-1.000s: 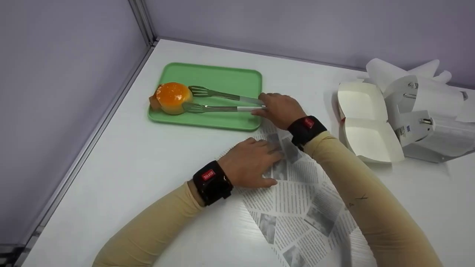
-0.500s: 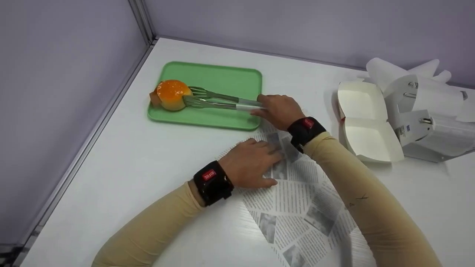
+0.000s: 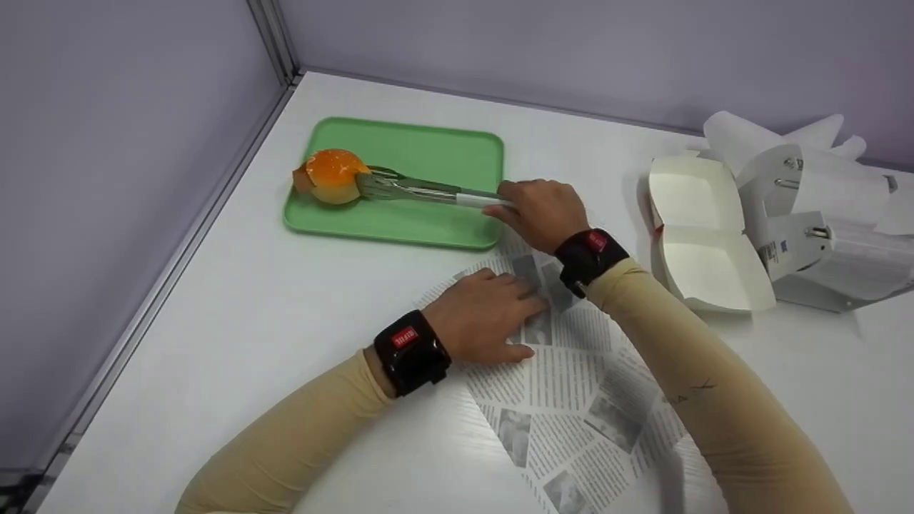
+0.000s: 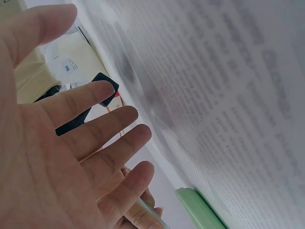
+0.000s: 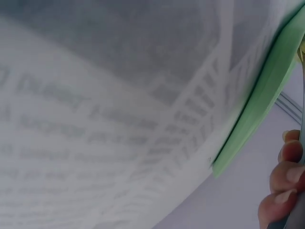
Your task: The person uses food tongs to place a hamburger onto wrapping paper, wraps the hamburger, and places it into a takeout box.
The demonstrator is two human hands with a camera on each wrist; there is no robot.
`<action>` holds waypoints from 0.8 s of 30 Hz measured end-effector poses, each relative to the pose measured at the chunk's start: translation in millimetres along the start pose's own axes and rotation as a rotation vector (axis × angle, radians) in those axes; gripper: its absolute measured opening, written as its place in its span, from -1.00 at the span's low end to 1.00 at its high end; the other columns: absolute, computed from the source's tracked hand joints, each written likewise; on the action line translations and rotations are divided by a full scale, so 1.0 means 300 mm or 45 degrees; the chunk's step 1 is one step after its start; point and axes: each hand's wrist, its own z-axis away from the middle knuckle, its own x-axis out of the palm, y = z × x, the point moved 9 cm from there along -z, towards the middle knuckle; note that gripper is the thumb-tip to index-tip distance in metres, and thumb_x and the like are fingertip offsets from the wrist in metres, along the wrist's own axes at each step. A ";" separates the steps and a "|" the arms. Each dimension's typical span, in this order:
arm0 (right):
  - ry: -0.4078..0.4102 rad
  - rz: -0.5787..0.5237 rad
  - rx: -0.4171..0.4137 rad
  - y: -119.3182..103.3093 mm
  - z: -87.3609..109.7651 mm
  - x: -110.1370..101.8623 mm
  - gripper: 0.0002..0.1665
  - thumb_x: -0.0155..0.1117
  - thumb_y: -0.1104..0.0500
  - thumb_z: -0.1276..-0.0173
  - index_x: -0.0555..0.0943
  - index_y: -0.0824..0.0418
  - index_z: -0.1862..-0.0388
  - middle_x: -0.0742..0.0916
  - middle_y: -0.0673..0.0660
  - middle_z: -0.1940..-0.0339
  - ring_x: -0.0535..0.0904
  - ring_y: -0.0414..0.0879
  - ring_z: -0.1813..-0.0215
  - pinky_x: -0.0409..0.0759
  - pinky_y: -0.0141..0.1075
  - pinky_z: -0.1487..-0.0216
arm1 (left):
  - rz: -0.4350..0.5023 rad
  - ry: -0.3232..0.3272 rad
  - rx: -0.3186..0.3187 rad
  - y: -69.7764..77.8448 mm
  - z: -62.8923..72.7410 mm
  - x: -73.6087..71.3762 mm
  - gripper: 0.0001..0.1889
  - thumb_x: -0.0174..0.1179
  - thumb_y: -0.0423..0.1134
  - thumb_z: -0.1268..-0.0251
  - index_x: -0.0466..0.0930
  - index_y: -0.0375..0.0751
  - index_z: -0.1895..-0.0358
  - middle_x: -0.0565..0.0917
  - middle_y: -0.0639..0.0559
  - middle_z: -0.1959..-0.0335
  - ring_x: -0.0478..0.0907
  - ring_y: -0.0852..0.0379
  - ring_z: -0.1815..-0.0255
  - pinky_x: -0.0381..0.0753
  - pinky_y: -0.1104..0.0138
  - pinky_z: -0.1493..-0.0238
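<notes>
My right hand (image 3: 546, 213) grips the handle end of metal tongs (image 3: 435, 191) with pale grey grips. The slotted tips of the tongs meet the right side of a round bun (image 3: 334, 175) with a glossy orange top. A brown piece (image 3: 303, 179) pokes out at the bun's left. Both overlap the left part of a green tray (image 3: 421, 232). Nearer the front, my left hand (image 3: 485, 318) lies over newsprint-patterned paper (image 3: 571, 385); the left wrist view shows its fingers (image 4: 102, 124) spread and nearly straight. In the right wrist view, curled fingers (image 5: 286, 186) wrap the tongs' handle.
An opened white paper food box (image 3: 703, 235) stands right of my right forearm. Beyond it is a white holder (image 3: 828, 214) with sheets of white paper. Grey-purple walls (image 3: 500, 43) border the white table (image 3: 271, 307) at the back and left.
The two arms of the tongs have come together at the bun. The bun has shifted slightly up and right in the head view. My left hand has stayed in place.
</notes>
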 end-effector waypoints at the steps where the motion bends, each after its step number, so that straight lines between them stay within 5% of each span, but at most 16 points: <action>1: 0.010 0.009 -0.001 0.001 0.005 -0.007 -0.52 0.20 -0.20 -0.45 0.62 0.21 0.32 0.71 0.16 0.51 0.55 0.04 0.49 0.57 -0.02 0.40 | 0.001 -0.001 0.001 0.001 -0.002 0.000 -0.45 0.21 0.22 -0.33 0.52 0.02 -0.27 0.59 0.06 -0.20 0.54 0.07 -0.24 0.51 0.12 -0.30; 12: 0.119 0.050 0.048 0.052 0.057 -0.098 -0.53 0.22 -0.19 -0.44 0.59 0.21 0.36 0.64 0.14 0.59 0.48 0.05 0.56 0.47 -0.01 0.51 | 0.023 -0.037 -0.008 -0.001 -0.010 0.011 -0.45 0.21 0.18 -0.35 0.52 -0.01 -0.29 0.50 -0.04 -0.43 0.45 0.01 -0.44 0.43 0.09 -0.42; 24: 0.146 0.103 0.068 0.094 0.119 -0.160 -0.53 0.22 -0.19 -0.45 0.58 0.19 0.40 0.57 0.10 0.63 0.45 0.04 0.58 0.40 -0.07 0.55 | 0.055 -0.021 -0.013 -0.024 0.003 0.023 -0.44 0.20 0.17 -0.36 0.50 -0.01 -0.32 0.53 -0.02 -0.42 0.46 0.01 -0.43 0.44 0.09 -0.40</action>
